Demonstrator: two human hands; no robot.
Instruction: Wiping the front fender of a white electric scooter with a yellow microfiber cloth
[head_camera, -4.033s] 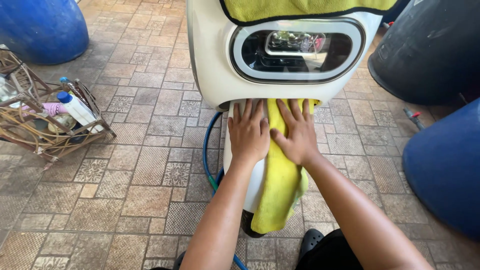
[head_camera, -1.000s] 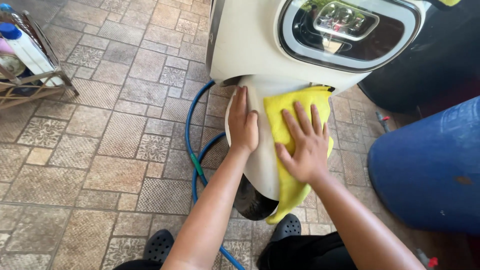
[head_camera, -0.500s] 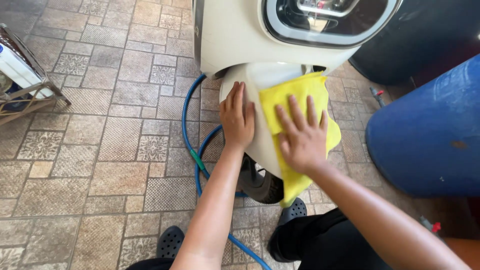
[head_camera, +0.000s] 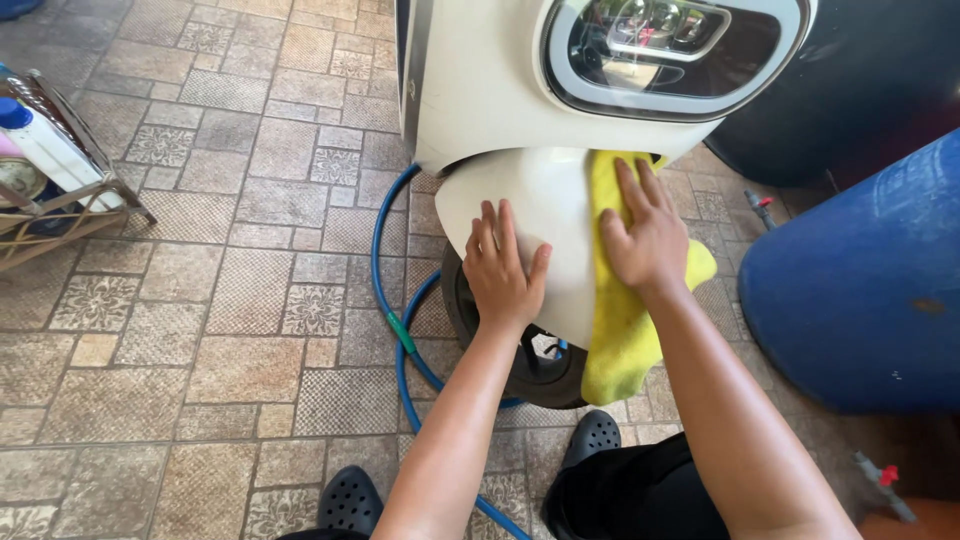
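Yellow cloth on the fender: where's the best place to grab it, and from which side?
Probably the free tail of the yellow cloth, hanging below the right hand beside the tyre. Come from the right: the loose folds there pinch easily, while the upper part lies pressed flat on the fender.

head view, looking steeply down, close

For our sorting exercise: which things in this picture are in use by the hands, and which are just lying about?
In use: left hand, right hand, yellow cloth, cream front mudguard.

Lying about: blue hose, blue barrel, wire rack, white bottle.
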